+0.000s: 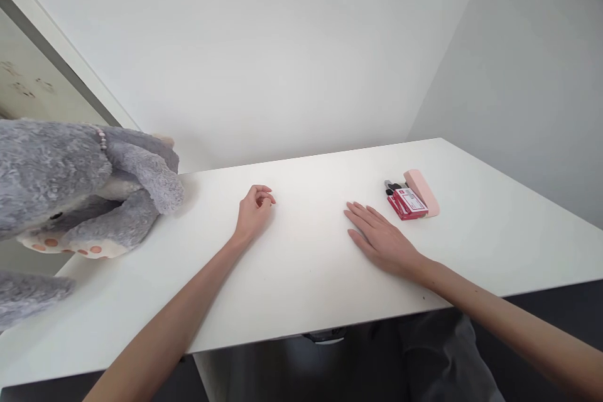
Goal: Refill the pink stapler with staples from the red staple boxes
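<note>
My left hand (254, 212) rests on the white table (301, 276) near its middle, fingers loosely curled inward with nothing visible in them. My right hand (379, 237) lies flat on the table, palm down, fingers stretched out toward the left. Just beyond its fingertips to the right sit a red and white small box (409, 203), a pink case (423, 191) and a small dark object (391, 187). Neither hand touches them.
A large grey plush toy (80, 185) with pink paw pads lies on the table's left end. White walls stand behind and to the right. The table's near edge runs below my forearms, dark clothing under it.
</note>
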Available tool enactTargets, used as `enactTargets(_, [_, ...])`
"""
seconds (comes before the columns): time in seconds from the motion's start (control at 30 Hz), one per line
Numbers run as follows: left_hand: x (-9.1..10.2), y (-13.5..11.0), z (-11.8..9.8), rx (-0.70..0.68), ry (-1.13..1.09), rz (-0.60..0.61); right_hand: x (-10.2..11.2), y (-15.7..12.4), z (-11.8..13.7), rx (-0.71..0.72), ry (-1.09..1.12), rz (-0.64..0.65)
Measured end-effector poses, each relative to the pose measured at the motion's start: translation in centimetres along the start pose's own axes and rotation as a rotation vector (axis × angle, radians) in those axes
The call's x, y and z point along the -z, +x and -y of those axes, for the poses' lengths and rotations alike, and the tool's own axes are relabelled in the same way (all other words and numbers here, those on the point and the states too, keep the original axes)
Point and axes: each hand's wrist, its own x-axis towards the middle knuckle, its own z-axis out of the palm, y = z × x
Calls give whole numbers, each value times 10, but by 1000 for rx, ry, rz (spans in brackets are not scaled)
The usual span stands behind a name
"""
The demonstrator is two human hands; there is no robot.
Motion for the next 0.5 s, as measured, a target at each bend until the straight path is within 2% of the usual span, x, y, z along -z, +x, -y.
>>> enactTargets(0.13, [-3,-4,-7,-73,71,85,0,1,2,-15,15,-31])
enactTargets(0.3, [-6,-12,-15,-209,293,187,0,0,4,-34,13,-49])
enactTargets(0.5, [-7,-20,-18,-380,451,387,1,0,6,-47,-6,-50])
